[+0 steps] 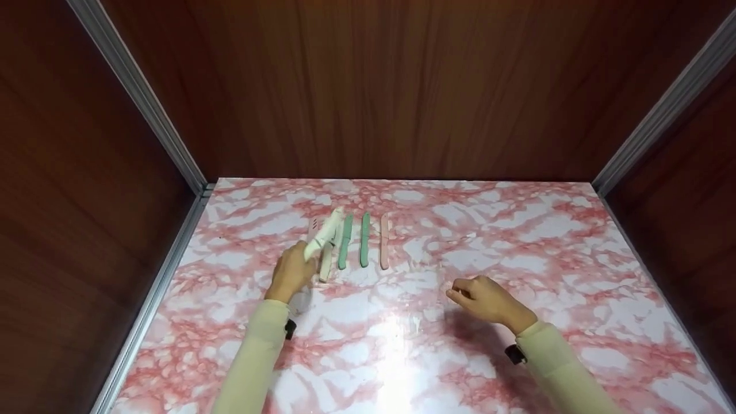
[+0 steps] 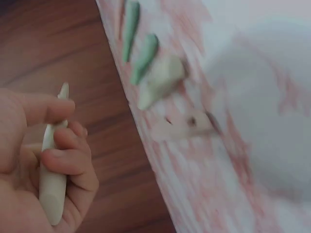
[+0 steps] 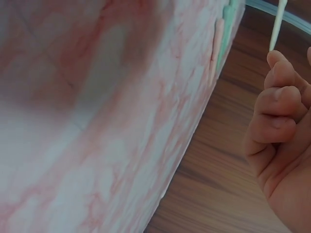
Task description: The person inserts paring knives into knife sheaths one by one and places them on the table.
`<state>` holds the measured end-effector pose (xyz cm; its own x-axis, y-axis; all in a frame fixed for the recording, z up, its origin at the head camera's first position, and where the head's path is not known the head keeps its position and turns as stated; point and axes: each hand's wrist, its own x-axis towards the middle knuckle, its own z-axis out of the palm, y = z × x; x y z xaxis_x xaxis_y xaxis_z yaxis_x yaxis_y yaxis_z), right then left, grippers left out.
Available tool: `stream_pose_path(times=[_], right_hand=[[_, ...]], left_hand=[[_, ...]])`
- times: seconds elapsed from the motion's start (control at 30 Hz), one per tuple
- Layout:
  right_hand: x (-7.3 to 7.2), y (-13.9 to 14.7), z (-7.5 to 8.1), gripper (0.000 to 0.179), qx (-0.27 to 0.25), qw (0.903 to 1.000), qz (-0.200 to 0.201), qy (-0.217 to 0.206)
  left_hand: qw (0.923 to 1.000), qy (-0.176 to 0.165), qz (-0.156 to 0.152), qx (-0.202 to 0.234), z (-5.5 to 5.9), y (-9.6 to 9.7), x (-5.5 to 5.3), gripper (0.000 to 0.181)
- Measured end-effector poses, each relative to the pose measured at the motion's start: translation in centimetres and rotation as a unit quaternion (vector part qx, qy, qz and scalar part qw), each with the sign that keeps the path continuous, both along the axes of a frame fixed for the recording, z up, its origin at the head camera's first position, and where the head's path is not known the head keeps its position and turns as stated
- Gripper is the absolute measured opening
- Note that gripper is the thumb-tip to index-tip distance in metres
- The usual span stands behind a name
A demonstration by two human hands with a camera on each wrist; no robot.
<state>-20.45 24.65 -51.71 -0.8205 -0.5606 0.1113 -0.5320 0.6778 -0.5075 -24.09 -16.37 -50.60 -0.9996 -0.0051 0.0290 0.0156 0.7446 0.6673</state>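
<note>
My left hand [image 1: 293, 271] grips the handle of a cream knife [image 1: 324, 233], raised over the left end of a row of knives. In the left wrist view, fingers curl round that cream handle [image 2: 52, 194]. Under it lies another cream knife [image 1: 325, 264], partly covered from above. To its right lie two green knives [image 1: 345, 244] [image 1: 365, 240] and a pink knife [image 1: 384, 241], side by side. A pale pink slotted piece [image 1: 314, 225] is partly hidden at the row's left. My right hand [image 1: 487, 298] hovers over the table, fingers loosely curled and holding nothing.
The tabletop [image 1: 414, 351] has a red-and-white marbled surface with a bright glare near the front. Dark wood panels [image 1: 391, 92] enclose the back and both sides, with metal rails [image 1: 144, 98] at the corners.
</note>
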Motion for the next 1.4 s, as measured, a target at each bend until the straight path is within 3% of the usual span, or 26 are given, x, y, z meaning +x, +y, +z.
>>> stream_pose_path(times=[0.23,0.73,1.03,1.2,1.4], right_hand=[[0.4,0.4,-0.9,0.032,-0.003,0.9999,0.003,-0.010],[1.4,1.8,-1.4,0.030,0.006,0.9999,0.002,-0.015],[1.7,3.1,-1.2,0.030,0.007,0.9996,-0.010,-0.027],[1.7,3.5,-1.0,0.032,0.008,0.9996,-0.012,-0.026],[1.8,3.8,-1.0,0.033,0.017,0.9993,-0.015,-0.029]], left_hand=[[0.9978,-0.032,0.057,-0.001,-1.4,-2.1,-1.0,0.040],[0.9904,-0.093,0.101,-0.019,-4.8,-4.0,-2.3,0.037],[0.9881,-0.095,0.120,-0.015,-5.7,-4.4,-2.5,0.045],[0.9867,-0.097,0.129,-0.017,-5.4,-4.0,-2.5,0.046],[0.9862,-0.096,0.124,-0.054,-5.0,-3.7,-2.6,0.040]])
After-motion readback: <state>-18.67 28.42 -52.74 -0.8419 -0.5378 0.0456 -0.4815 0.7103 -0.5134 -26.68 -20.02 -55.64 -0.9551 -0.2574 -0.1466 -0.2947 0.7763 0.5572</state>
